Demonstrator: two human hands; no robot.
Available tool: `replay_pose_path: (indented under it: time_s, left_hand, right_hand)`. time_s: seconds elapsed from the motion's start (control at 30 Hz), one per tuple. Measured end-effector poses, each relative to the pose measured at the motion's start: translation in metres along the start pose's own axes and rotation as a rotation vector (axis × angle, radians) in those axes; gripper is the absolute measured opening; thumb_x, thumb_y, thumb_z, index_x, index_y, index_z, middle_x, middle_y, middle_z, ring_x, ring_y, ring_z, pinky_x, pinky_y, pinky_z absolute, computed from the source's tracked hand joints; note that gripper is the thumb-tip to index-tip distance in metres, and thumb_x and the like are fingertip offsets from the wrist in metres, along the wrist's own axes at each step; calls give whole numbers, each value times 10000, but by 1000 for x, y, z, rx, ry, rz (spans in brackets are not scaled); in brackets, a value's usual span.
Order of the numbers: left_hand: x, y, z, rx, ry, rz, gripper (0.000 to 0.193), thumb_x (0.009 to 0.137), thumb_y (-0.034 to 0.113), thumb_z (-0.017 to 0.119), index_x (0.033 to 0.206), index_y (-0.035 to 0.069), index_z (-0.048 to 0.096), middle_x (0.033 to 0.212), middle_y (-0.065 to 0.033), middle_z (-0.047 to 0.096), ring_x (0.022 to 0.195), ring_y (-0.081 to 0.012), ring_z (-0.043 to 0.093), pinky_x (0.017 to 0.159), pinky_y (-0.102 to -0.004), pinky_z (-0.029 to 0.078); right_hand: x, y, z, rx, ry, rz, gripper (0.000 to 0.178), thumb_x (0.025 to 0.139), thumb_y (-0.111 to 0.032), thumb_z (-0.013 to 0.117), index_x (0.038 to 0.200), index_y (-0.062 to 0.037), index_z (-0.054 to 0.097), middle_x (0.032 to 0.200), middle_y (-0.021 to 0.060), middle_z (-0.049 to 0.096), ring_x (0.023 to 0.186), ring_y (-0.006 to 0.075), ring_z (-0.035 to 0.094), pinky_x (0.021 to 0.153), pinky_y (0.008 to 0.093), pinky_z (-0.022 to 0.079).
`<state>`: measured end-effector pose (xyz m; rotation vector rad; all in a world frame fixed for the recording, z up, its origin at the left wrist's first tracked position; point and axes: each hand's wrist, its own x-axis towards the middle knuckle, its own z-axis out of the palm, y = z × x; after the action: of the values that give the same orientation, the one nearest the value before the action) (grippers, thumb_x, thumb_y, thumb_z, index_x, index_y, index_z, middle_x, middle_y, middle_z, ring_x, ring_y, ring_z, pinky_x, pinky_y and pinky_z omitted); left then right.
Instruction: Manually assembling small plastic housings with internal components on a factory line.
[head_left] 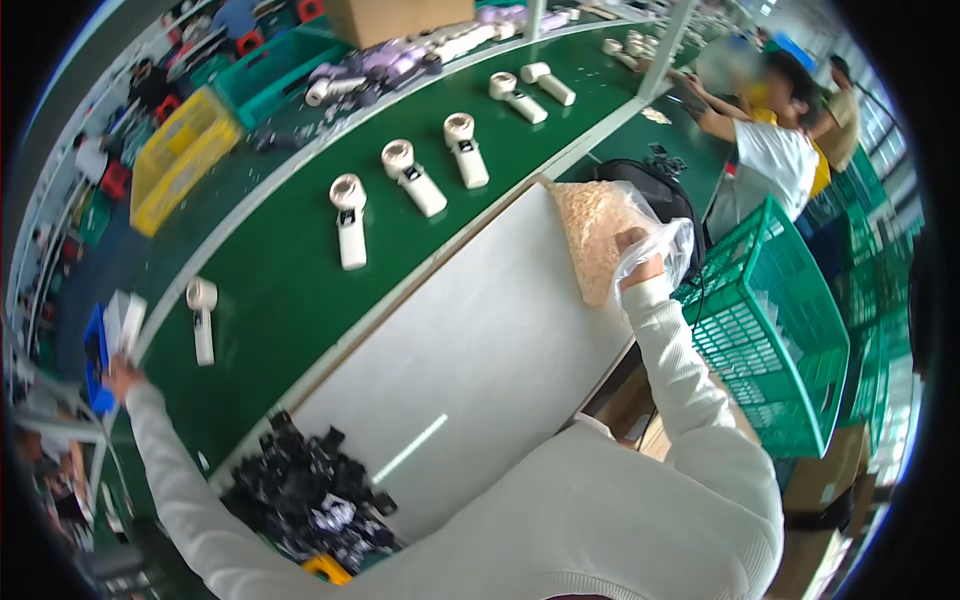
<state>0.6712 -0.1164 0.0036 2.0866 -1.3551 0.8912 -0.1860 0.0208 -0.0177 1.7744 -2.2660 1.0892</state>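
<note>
At the far left, my left hand (122, 378) is closed around the lower end of a white oblong piece (131, 322), beside a blue bin (98, 362). My right hand (640, 255) reaches into the mouth of a clear plastic bag (592, 232) filled with small beige pieces. Its fingers are curled and partly covered by the plastic; what they hold is hidden. White handheld fans with round heads lie spaced out on the green belt, among them a near one (203, 322) and a middle one (349, 222).
Black small parts in plastic (310, 490) are heaped on the white board (455, 345). A green crate (765, 335) stands at my right, next to a black bag (665, 195). Beyond the belt are a yellow crate (185, 160) and a cardboard box (400, 18). A co-worker (770, 150) sits at the upper right.
</note>
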Motion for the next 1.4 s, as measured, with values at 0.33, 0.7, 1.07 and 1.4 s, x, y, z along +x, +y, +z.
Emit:
replay_pose_path:
  time_s: [0.33, 0.7, 1.07, 1.4]
  left_hand:
    - [-131, 248, -180, -796, -800, 626, 225, 822, -1, 604, 979, 158, 635, 1182, -79, 468, 1044, -282, 518, 922, -349, 434]
    - [-211, 251, -247, -827, -699, 484, 283, 757, -18, 597, 993, 140, 594, 1156, -57, 507, 966, -267, 549, 871, -343, 467]
    - [-259, 173, -263, -262, -895, 333, 228, 747, 125, 674, 945, 126, 561, 957, -51, 588, 902, -277, 593, 787, -368, 485]
    - [-269, 193, -258, 22, -762, 166, 152, 763, 150, 659, 897, 118, 594, 973, -46, 582, 889, -273, 598, 778, -367, 474]
  right_hand:
    - [-33, 31, 0, 575, 183, 193, 262, 938, -228, 579, 984, 14, 666, 684, 62, 590, 608, 164, 510, 618, 266, 462]
    - [-59, -92, -40, 971, 113, 170, 268, 988, -242, 534, 991, -21, 686, 659, 0, 539, 612, 91, 463, 633, 211, 399]
    - [-131, -211, 79, 1097, -1115, -302, 72, 890, 30, 556, 927, -32, 556, 822, 45, 546, 674, 128, 504, 638, 225, 434]
    - [-153, -230, 109, 888, -567, -773, 129, 829, -14, 633, 931, -39, 558, 925, 67, 462, 724, 180, 440, 670, 267, 423]
